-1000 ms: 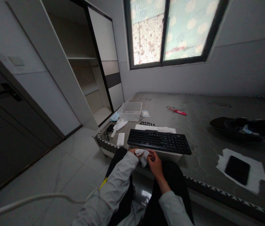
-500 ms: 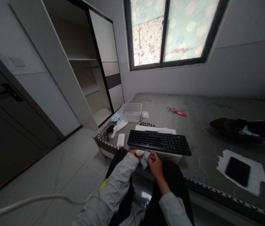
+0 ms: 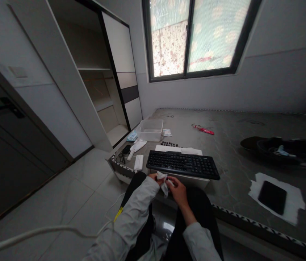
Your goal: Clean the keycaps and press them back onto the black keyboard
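A crumpled white tissue (image 3: 164,186) hangs between my two hands, just in front of the keyboard. My left hand (image 3: 154,177) is closed on its left side, fingers partly covered by the tissue. On the other side, my right hand (image 3: 178,192) pinches the tissue's edge with bent fingers. Whether something small is wrapped inside I cannot tell. The black keyboard (image 3: 182,165) rests on a white box-like support beyond my hands. Behind it, small dark keycaps (image 3: 169,144) stand in rows beside white paper (image 3: 178,149).
A clear plastic bin (image 3: 150,136), a white power strip (image 3: 139,162) and a blue packet (image 3: 132,136) lie to the left. A red-handled tool (image 3: 205,130) sits farther back. Rightward are a dark bag (image 3: 291,152) and a phone (image 3: 272,197) on white paper. A cable (image 3: 68,229) crosses low left.
My right hand has shifted slightly left, closer to my left hand, and the tissue between them has changed shape. The view has moved a little; the keyboard and other things stay put.
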`<state>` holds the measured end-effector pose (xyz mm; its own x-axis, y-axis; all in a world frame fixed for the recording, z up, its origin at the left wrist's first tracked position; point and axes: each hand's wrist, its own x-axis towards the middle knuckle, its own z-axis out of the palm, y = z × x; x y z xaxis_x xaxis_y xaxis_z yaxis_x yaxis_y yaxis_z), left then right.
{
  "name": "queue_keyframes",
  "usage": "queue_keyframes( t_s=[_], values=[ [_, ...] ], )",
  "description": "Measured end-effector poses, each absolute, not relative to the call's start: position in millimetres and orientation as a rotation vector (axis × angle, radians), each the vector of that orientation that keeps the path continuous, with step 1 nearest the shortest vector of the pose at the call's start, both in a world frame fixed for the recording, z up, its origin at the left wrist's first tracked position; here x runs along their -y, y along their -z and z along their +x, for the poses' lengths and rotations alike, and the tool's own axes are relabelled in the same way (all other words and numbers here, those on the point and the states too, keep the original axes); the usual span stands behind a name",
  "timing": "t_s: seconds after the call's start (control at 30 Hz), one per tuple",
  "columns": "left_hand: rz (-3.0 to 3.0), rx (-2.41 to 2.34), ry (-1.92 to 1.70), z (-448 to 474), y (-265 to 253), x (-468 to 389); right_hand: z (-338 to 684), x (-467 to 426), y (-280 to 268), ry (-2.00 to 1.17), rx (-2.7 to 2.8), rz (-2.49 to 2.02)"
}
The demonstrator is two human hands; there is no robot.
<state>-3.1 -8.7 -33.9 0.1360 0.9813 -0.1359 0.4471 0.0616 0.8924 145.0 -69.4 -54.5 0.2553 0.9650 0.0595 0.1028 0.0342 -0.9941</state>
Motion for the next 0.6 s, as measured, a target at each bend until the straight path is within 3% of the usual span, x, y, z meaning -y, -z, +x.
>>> queue_keyframes(
  t_s=[0.6],
  values=[
    [1.387, -1.514, -0.931, 2.9, 42.2, 5.5, 148.1, 72.3, 46.7, -0.726, 1.145, -1.326]
  ],
)
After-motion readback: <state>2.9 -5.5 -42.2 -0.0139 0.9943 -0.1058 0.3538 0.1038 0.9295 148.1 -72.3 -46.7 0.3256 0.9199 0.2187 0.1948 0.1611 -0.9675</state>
